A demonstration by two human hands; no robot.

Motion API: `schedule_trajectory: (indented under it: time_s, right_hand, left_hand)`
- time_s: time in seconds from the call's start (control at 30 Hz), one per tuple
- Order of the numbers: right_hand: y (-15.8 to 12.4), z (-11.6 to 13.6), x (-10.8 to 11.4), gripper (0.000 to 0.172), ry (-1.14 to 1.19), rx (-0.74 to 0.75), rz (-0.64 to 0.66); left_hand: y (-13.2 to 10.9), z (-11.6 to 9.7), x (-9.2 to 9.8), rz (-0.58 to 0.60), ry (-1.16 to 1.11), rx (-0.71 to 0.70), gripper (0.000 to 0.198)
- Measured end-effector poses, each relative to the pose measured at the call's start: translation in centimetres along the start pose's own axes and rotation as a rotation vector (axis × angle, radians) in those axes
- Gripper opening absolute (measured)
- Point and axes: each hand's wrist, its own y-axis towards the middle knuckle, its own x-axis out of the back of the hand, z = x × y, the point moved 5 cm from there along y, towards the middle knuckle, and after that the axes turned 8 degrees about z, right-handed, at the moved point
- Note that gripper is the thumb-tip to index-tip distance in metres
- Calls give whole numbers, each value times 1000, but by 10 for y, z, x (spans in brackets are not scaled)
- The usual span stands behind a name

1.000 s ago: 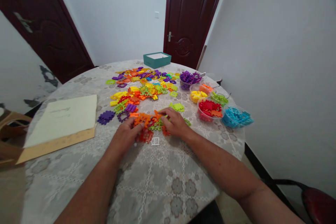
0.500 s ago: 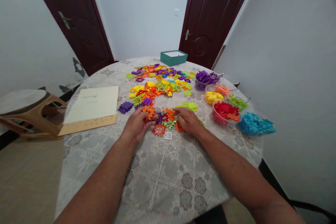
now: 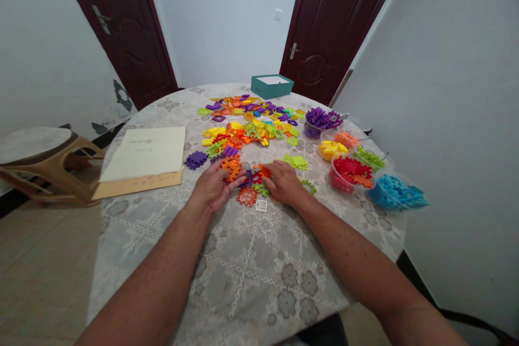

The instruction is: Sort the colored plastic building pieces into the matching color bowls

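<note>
My left hand (image 3: 212, 186) holds an orange notched building piece (image 3: 231, 167) upright, thumb against it and the other fingers behind and below. My right hand (image 3: 284, 181) is closed on a smaller orange piece (image 3: 261, 171) at the near pile; its fingertips are partly hidden. Between the hands lie red, purple and green pieces. An orange-red window-frame piece (image 3: 246, 196) and a small white window piece (image 3: 261, 205) lie flat on the cloth in front of them. Beside my right hand are a green toothed piece (image 3: 298, 162) and a green ring-like piece (image 3: 308, 186).
Heaps of mixed pieces (image 3: 251, 132) spread beyond my hands. At the right stand clear tubs of sorted pieces, among them a red tub (image 3: 343, 183) and a blue one (image 3: 391, 200). A teal box (image 3: 271, 88) is at the back. Paper (image 3: 150, 151) lies at the left.
My right hand has shifted slightly and its fingers have drawn round the orange piece. My left hand keeps its orange piece, its lower fingers more stretched. The whole view has tilted a little.
</note>
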Motion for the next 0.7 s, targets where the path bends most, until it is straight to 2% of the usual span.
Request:
schedule_trajectory:
  time_s: [0.13,0.27,0.47,0.6,0.7]
  right_hand:
    - [3,-2,6,45,86,-26,-28]
    - [-1,-9,13,44,246,-54,-117]
    - [-8,-24,23,45,469,-194,-267]
    - [-10,-26,26,50,682,-289,-318]
    - [-11,-15,23,57,921,-310,-273]
  left_hand:
    - [-1,0,0,-6,2,6,52]
    - [0,2,-1,9,-14,24,50]
    - [-5,1,-7,18,-78,71,51]
    - [-7,2,-10,89,-124,91,60]
    - [-10,5,-14,163,-111,121,66]
